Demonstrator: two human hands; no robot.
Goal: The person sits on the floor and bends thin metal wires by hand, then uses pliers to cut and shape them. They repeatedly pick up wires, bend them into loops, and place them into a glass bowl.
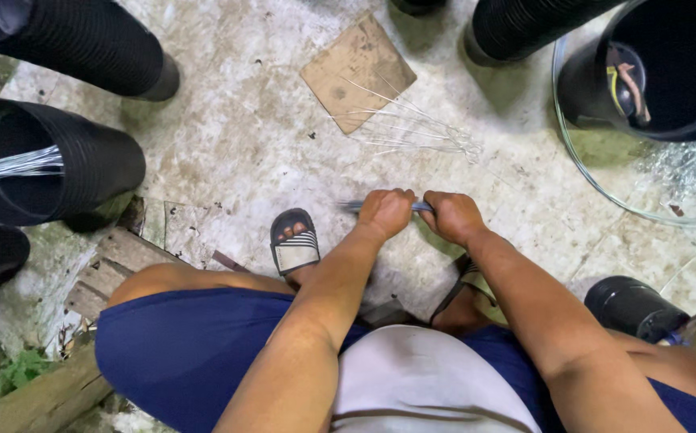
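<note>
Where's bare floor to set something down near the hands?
Free: floor between the cardboard piece and the sandalled foot, and right of the right hand toward the clear ring. Crowded: wire strands ahead of the left hand; black corrugated pipes at left.

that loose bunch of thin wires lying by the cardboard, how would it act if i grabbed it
The wire bunch looks hair-thin and splayed, so probably light and springy, not rigid. Strands cross near the cardboard, so they may tangle and drag together. Loose ends could prick.

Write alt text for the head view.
Seated person's left hand and right hand grip a thin grey bundle of wires together above a stained concrete floor. Black corrugated plastic pipes surround them; loose wires lie beside a brown cardboard square.
</note>
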